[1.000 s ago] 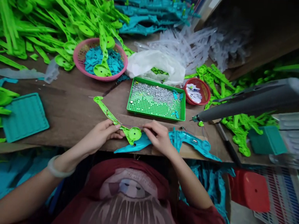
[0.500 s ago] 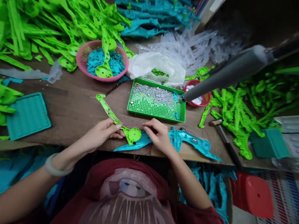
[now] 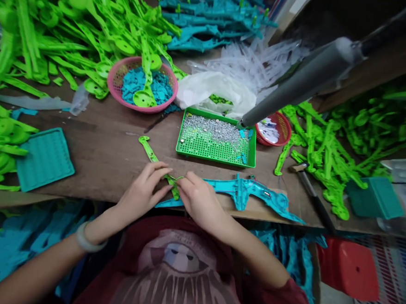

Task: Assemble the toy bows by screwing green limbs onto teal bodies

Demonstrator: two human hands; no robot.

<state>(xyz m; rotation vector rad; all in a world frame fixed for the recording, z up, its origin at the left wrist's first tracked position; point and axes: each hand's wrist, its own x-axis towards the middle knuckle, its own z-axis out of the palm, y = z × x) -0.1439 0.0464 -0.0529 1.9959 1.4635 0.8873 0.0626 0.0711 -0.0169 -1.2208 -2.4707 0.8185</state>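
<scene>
A long bright green plastic arm (image 3: 149, 153) lies slanted in front of me, its hooked tip pointing up and left. My left hand (image 3: 144, 189) is closed on its middle, thumb and fingertips pinching it. Over its round end my right hand (image 3: 199, 202) is closed too, fingertips pressed to the green piece and covering the disc. Whether a thin wire is also between those fingertips is hidden. Beneath and to the right, a blue plastic bow-shaped half shell (image 3: 241, 194) lies along the table edge, partly covered by my right hand.
A green perforated tray (image 3: 214, 158) of small screws stands ahead, below a hanging grey screwdriver (image 3: 294, 82). Behind are a pink basket (image 3: 116, 97) of blue pieces and a white bag (image 3: 196, 93). A hammer (image 3: 311, 194) lies right; heaped green parts (image 3: 33, 38) fill the left.
My hands have come together over the green arm. The right hand has moved left onto its round end, where a thin dark wire showed at its fingertips before. The view has shifted slightly.
</scene>
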